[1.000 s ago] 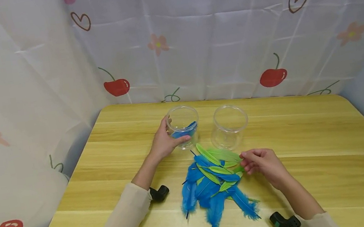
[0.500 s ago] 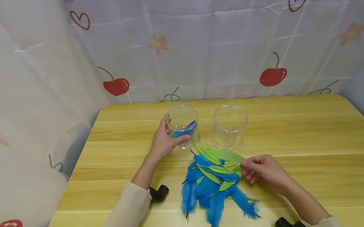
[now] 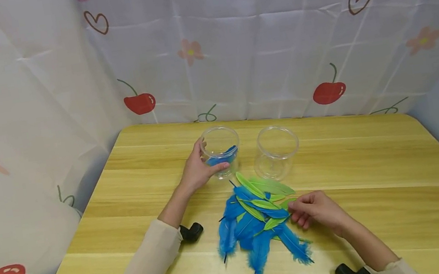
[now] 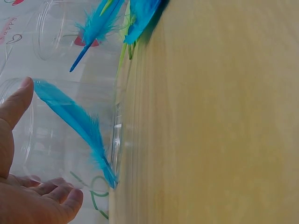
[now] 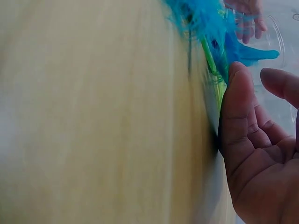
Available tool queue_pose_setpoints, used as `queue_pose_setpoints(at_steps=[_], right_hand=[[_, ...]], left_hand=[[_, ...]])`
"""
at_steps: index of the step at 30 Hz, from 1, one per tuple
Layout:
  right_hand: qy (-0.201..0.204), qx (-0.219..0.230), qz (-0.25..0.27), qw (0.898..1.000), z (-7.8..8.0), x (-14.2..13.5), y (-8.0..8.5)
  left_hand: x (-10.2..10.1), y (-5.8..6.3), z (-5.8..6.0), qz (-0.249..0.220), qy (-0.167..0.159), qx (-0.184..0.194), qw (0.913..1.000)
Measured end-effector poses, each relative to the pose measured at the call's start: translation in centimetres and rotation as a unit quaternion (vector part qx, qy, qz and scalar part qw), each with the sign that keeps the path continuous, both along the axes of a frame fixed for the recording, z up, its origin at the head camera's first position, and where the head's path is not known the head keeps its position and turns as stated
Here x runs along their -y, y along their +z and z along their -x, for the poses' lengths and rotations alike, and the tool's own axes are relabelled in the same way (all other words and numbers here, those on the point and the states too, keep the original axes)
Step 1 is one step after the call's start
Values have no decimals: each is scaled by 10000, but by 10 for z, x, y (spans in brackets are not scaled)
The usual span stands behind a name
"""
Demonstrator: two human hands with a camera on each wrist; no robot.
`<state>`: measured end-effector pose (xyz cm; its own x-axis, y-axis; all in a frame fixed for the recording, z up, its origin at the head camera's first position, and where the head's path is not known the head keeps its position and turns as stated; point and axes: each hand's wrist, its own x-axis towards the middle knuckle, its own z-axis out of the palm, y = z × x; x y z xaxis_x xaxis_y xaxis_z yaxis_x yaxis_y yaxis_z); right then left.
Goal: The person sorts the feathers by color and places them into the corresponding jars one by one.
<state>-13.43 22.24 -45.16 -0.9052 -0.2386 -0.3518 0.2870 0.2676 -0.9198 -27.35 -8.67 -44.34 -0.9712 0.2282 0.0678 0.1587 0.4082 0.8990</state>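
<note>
My left hand [image 3: 198, 168] grips a clear plastic jar [image 3: 219, 138], thumb at the near side and fingers around the far side. Inside it lies a blue feather [image 4: 77, 119], leaning against the wall. My right hand [image 3: 318, 212] is at the right edge of a pile of blue and green feathers [image 3: 255, 233], its fingertips beside a blue feather tip. In the right wrist view, a gap shows between the thumb [image 5: 280, 85] and a finger [image 5: 237, 93] low by the table, close to the blue feathers [image 5: 233, 46].
A second clear jar [image 3: 277, 154] stands right of the held one, just behind the pile. Black wrist devices [image 3: 192, 232] show at both forearms. A printed cloth [image 3: 251, 66] hangs along the back edge of the wooden table [image 3: 394, 167].
My right hand has moved slightly down and left, from the light green feather's tip to the blue tip below it. The left hand and both jars stay in place.
</note>
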Motion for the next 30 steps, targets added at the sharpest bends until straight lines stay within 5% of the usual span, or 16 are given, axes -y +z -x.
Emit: queue_pose_setpoints(at_steps=[18, 30], right_hand=[[589, 324, -263, 9974, -2, 7, 0], [568, 137, -274, 9979, 1, 16, -1]], left_hand=[[1, -2, 0, 84, -4, 23, 10000], [0, -1, 0, 74, 9, 10, 10000]])
